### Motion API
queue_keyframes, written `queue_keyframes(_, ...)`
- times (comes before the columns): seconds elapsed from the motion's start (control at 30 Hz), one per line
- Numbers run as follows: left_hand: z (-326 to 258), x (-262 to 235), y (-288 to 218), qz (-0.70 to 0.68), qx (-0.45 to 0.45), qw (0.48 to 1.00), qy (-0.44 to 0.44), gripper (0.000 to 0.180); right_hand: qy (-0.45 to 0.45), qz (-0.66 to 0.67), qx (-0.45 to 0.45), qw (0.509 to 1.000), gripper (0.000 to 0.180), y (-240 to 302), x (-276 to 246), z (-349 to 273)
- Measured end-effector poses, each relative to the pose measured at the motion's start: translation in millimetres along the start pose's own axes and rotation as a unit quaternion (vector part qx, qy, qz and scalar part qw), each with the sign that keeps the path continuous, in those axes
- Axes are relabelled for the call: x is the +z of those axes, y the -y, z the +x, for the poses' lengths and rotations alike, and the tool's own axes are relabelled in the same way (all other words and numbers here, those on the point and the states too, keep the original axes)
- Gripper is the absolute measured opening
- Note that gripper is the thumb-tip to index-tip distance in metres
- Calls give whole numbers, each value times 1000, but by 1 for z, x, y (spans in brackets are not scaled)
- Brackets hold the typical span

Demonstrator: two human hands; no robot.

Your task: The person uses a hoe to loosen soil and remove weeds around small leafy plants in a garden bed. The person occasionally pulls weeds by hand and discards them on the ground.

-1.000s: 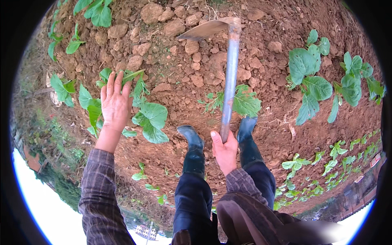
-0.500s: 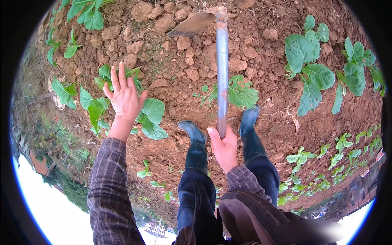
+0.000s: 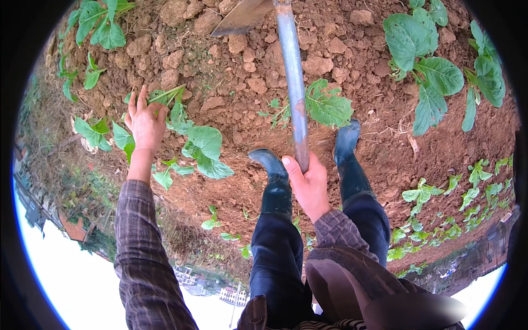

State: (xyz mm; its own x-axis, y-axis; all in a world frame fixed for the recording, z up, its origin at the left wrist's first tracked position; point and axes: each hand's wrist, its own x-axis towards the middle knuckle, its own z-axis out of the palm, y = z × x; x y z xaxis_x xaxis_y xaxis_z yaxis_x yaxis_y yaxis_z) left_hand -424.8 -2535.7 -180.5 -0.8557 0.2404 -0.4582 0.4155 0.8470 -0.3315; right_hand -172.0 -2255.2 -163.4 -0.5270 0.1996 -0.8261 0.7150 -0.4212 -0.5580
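Bright, even daylight falls on the soil [image 3: 231,124] and leaves [image 3: 206,143], leaving only soft, faint shadows. The sky [image 3: 71,275] is blown out to white, fringed blue where the curving view meets the black border [image 3: 8,165]. A grey patch [image 3: 415,311] at lower right is blurred.

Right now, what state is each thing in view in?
Long grey-handled hoe: held, blade partly cropped
Right hand: closed around the hoe
Left hand: bent among green leaves; grip unclear
Dark green rubber boots: worn, apart
Large green leaves at right: spread
Brown soil: cloddy
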Motion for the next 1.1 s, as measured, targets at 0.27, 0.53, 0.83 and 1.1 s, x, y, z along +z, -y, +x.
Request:
queue_keyframes(0.27, -20, -27, -33, -53, 50, 988, -136, 15, 1, -5, 52, 999, 35, 0, -3, 0)
queue_keyframes(0.53, -126, -37, -138, -294, -59, 943, -147, 35, 10, -1, 41, 999, 31, 5, -2, -3)
queue_keyframes(0.83, -145, 5, -271, -793, -334, 506, -70, 36, -37, 56, -51, 996, 24, -2, -9, -18)
queue_keyframes(1.1, -125, 5, -332, -842, -300, 436, 101, 23, -121, 13, -85, 989, 36, -11, -28, -9)
